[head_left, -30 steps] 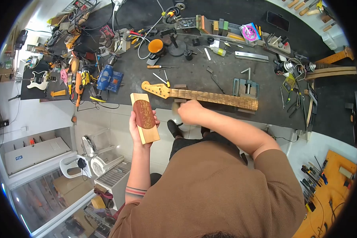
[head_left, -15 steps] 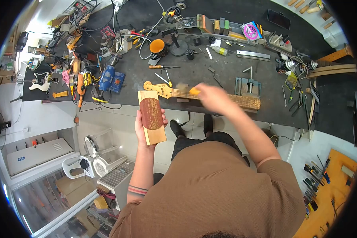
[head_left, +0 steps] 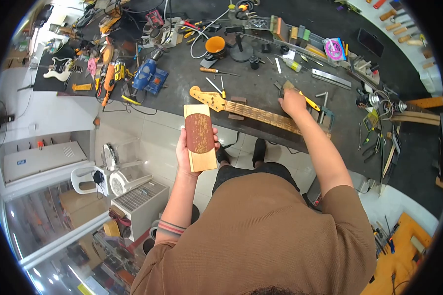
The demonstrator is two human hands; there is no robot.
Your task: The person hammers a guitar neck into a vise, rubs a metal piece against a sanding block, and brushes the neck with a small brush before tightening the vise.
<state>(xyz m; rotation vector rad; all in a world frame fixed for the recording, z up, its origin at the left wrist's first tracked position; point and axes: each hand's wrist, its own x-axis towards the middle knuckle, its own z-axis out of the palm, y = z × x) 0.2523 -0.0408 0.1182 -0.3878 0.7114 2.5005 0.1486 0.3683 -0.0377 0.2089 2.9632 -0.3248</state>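
My left hand (head_left: 183, 150) grips a wooden sanding block (head_left: 202, 161), its reddish abrasive face turned up and streaked with yellowish dust. My right hand (head_left: 294, 103) is closed on a brush (head_left: 312, 103) with a yellow handle, above the bench behind the guitar neck; its bristles poke out past the fingers. The guitar neck (head_left: 261, 114) lies along the bench's front edge, headstock to the left, its fretted face up. Small wooden blocks (head_left: 238, 100) sit beside it. The neck's right end is partly covered by my right forearm.
A metal vise (head_left: 326, 118) stands right of the neck. Further back are an orange-lined cup (head_left: 215, 45), a steel straightedge (head_left: 332, 78) and a wooden-handled file (head_left: 210, 70). A blue power tool (head_left: 145, 73) and an orange tool (head_left: 108, 84) crowd the left. Pliers (head_left: 371, 135) lie at right.
My right hand has moved right and away from over the fretboard with the brush. The sanding block stays in my left hand. The whole view has shifted and turned slightly.
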